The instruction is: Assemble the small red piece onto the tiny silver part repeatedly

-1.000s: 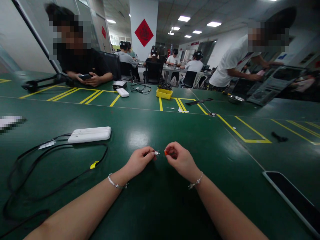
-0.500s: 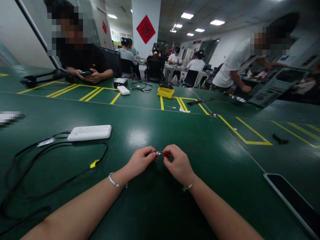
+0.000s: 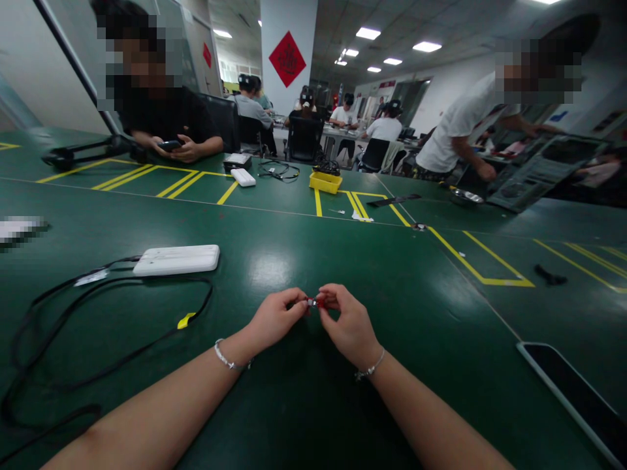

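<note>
Over the green table [image 3: 274,398], my left hand [image 3: 278,320] and my right hand [image 3: 349,323] meet fingertip to fingertip. Between them is a small silver piece [image 3: 311,302] with red beside it, too small to name. Thumb and fingers of my left hand are closed in a pinch on it. My right hand is curled, its thumb and forefinger closed around the red end; whether that red belongs to the same piece is hard to make out. Bracelets circle both wrists.
A white power bank [image 3: 176,260] with a looping black cable [image 3: 210,294] lies on the left. A phone [image 3: 573,391] rests at the right edge. Farther back stands a yellow bin [image 3: 325,183]. A person [image 3: 166,117] sits across the table; another [image 3: 460,117] leans over a metal frame.
My right fingertips have come slightly closer to the small silver piece, and more red shows there. My left hand has barely moved.
</note>
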Motion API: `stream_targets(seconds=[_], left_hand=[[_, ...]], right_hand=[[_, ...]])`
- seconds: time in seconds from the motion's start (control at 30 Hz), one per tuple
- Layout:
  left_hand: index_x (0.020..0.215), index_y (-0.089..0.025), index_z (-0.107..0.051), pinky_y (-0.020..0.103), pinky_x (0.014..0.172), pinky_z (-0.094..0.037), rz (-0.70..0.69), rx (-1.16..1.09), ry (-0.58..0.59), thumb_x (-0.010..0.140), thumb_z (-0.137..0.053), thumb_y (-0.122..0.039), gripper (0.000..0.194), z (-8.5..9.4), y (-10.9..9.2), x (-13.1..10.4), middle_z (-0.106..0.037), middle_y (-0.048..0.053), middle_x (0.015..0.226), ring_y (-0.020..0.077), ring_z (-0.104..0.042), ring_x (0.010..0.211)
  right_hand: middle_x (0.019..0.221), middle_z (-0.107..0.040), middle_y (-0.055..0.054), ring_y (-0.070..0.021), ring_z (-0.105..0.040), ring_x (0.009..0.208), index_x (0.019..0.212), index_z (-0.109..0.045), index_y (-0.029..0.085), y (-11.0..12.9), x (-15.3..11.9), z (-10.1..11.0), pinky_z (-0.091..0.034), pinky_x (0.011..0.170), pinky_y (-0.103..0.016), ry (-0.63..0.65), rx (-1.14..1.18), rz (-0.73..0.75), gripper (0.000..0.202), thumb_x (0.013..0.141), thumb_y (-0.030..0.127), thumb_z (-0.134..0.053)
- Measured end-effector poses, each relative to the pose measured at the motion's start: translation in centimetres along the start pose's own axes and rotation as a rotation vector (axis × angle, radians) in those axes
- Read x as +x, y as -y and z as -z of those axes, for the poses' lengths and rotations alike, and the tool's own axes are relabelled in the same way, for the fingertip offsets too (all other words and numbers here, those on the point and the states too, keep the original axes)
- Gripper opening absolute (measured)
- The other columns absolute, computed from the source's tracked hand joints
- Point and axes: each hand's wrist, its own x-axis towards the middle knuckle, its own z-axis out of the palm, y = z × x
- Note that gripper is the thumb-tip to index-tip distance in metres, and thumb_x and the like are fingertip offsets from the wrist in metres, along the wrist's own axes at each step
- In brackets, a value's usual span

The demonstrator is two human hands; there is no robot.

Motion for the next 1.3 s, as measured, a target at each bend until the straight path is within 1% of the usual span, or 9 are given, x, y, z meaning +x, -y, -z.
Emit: stream_targets(seconds=[0.17, 0.27, 0.43, 0.6, 0.83, 0.93, 1.07, 1.2, 1.3], left_hand=[[0.07, -0.016, -0.057, 0.022, 0.059, -0.037, -0.009, 0.024, -0.004, 0.077, -0.041, -0.029, 0.021, -0.1, 0.0, 0.0, -0.058, -0.002, 0.065, 0.0115, -0.051, 0.061], [0.07, -0.017, -0.057, 0.022, 0.058, -0.037, -0.002, 0.035, -0.014, 0.078, -0.04, -0.028, 0.022, -0.2, 0.0, 0.0, -0.057, -0.002, 0.065, 0.0113, -0.05, 0.06], [0.069, -0.017, -0.058, 0.022, 0.057, -0.036, 0.011, 0.044, -0.022, 0.078, -0.04, -0.03, 0.023, -0.2, 0.0, 0.1, -0.056, -0.002, 0.063, 0.0113, -0.049, 0.059], [0.068, -0.017, -0.057, 0.022, 0.056, -0.035, 0.018, 0.051, -0.028, 0.078, -0.04, -0.032, 0.024, -0.2, 0.1, 0.1, -0.055, -0.003, 0.063, 0.0113, -0.048, 0.059], [0.067, -0.017, -0.056, 0.022, 0.056, -0.036, 0.028, 0.058, -0.023, 0.076, -0.04, -0.031, 0.023, -0.2, -0.3, 0.1, -0.057, -0.002, 0.063, 0.0114, -0.049, 0.059], [0.068, -0.017, -0.056, 0.022, 0.056, -0.036, 0.028, 0.06, -0.01, 0.077, -0.04, -0.031, 0.023, -0.2, -0.3, 0.0, -0.057, -0.002, 0.063, 0.0115, -0.049, 0.059], [0.069, -0.017, -0.057, 0.022, 0.057, -0.037, 0.03, 0.036, 0.024, 0.077, -0.04, -0.031, 0.024, -0.1, -0.3, 0.0, -0.059, -0.002, 0.065, 0.012, -0.05, 0.06], [0.071, -0.016, -0.058, 0.023, 0.06, -0.038, 0.043, -0.072, 0.028, 0.078, -0.04, -0.032, 0.025, -0.2, -0.4, 0.0, -0.059, -0.001, 0.067, 0.0125, -0.051, 0.062], [0.071, -0.015, -0.058, 0.024, 0.063, -0.039, 0.051, -0.198, 0.057, 0.079, -0.041, -0.031, 0.025, -0.3, -0.7, 0.0, -0.06, 0.0, 0.068, 0.0128, -0.052, 0.064]], right_hand=[[0.084, -0.057, -0.003, -0.0131, -0.057, 0.077, 0.092, -0.05, 0.02, -0.1, 0.1, -0.2, -0.048, 0.073, -0.029, -0.028, 0.09, -0.092, 0.027, 0.068, 0.009, -0.051], [0.082, -0.058, -0.002, -0.0128, -0.058, 0.076, 0.09, -0.048, 0.02, -0.5, 0.3, -0.4, -0.048, 0.072, -0.029, -0.03, 0.255, -0.217, 0.026, 0.066, 0.011, -0.055], [0.076, -0.062, 0.0, -0.0125, -0.059, 0.071, 0.076, -0.05, 0.018, -0.6, 0.8, -0.2, -0.046, 0.071, -0.029, -0.009, 0.518, -0.399, 0.021, 0.06, 0.014, -0.063], [0.07, -0.062, 0.0, -0.0114, -0.057, 0.066, 0.069, -0.056, 0.016, -0.6, 0.9, -0.1, -0.044, 0.067, -0.027, 0.011, 0.594, -0.51, 0.012, 0.059, 0.017, -0.064], [0.071, -0.061, 0.001, -0.0101, -0.055, 0.064, 0.071, -0.055, 0.016, -1.0, 0.7, -0.6, -0.044, 0.063, -0.025, -0.005, 0.72, -0.538, 0.017, 0.058, 0.018, -0.066], [0.065, -0.058, 0.003, -0.009, -0.053, 0.061, 0.068, -0.055, 0.016, -1.1, 0.7, -0.7, -0.043, 0.061, -0.024, -0.036, 0.74, -0.536, 0.017, 0.057, 0.017, -0.068], [0.06, -0.057, 0.003, -0.0084, -0.051, 0.057, 0.063, -0.057, 0.016, -1.1, 0.6, -0.8, -0.042, 0.059, -0.023, -0.022, 0.782, -0.542, 0.012, 0.058, 0.018, -0.068], [0.061, -0.058, 0.003, -0.0085, -0.051, 0.057, 0.063, -0.058, 0.016, -1.3, 0.5, -1.1, -0.042, 0.059, -0.023, -0.05, 0.857, -0.52, 0.013, 0.057, 0.019, -0.07], [0.063, -0.059, 0.003, -0.008, -0.052, 0.057, 0.069, -0.059, 0.018, -1.6, 0.4, -1.2, -0.043, 0.058, -0.022, -0.04, 0.906, -0.485, 0.017, 0.057, 0.021, -0.071]])
